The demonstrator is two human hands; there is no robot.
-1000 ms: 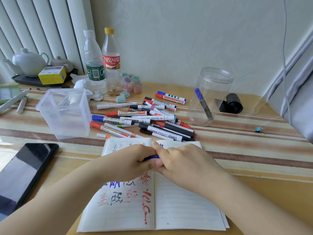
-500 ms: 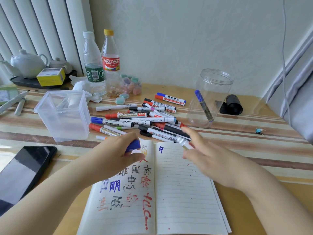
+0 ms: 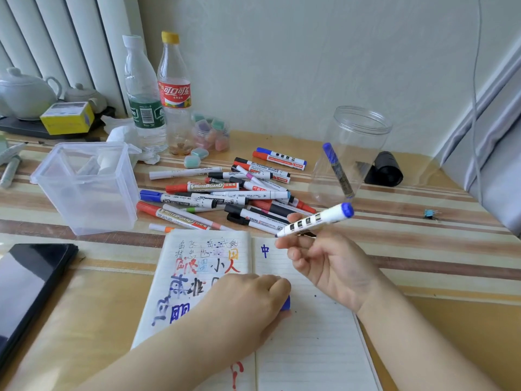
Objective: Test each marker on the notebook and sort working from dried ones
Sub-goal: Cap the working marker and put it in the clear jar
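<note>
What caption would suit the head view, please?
Right hand holds an uncapped blue marker above the notebook; left hand grips its cap.

bare forearms, sleeveless, no rings, no watch

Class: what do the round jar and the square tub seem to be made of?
Round jar: likely clear glossy plastic; the blue marker inside shows through. Square tub: likely frosted, translucent plastic; things inside and behind look blurred.

Your striped table (image 3: 423, 249) carries the open notebook (image 3: 310, 348) at the near edge, with the heap of markers (image 3: 225, 193) just beyond it. Left of the heap you have a clear square tub (image 3: 84, 190) and a dark phone (image 3: 25, 289); right of it stand a clear jar (image 3: 352, 153) and a black roll (image 3: 384, 169).
</note>
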